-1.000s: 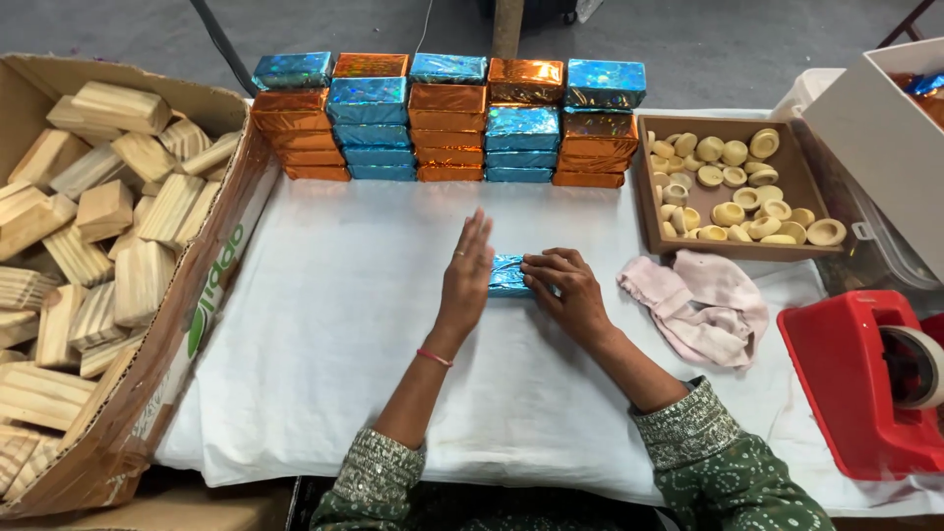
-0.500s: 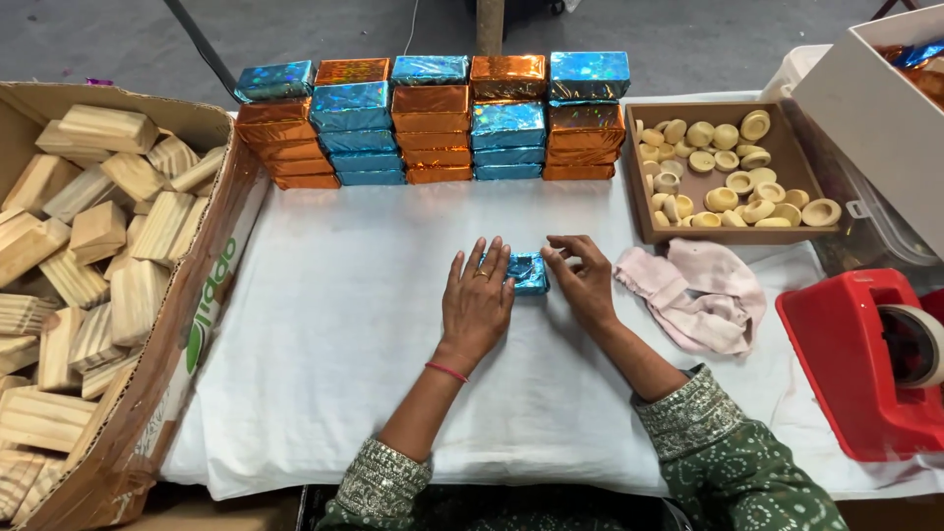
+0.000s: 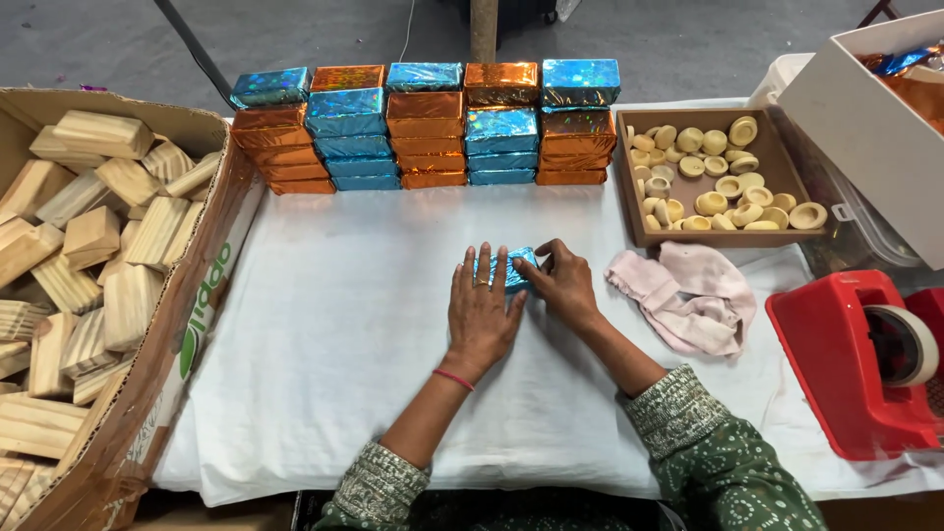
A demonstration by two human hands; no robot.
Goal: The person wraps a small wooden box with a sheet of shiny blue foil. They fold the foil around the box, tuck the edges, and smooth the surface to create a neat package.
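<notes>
Both hands pressed on blue foil block: left hand flat, right hand pinching its end. Wrapped stacks at 12 o'clock, bare wooden blocks at 9 remained.

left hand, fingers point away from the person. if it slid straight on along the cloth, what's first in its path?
Probably the blue foil-wrapped block already under the left hand fingertips; beyond it, bare white cloth, then the stacked foil blocks.

White-clothed table, stacked blue and orange foil-wrapped blocks, brown tray, pink cloth, red tape dispenser
</notes>
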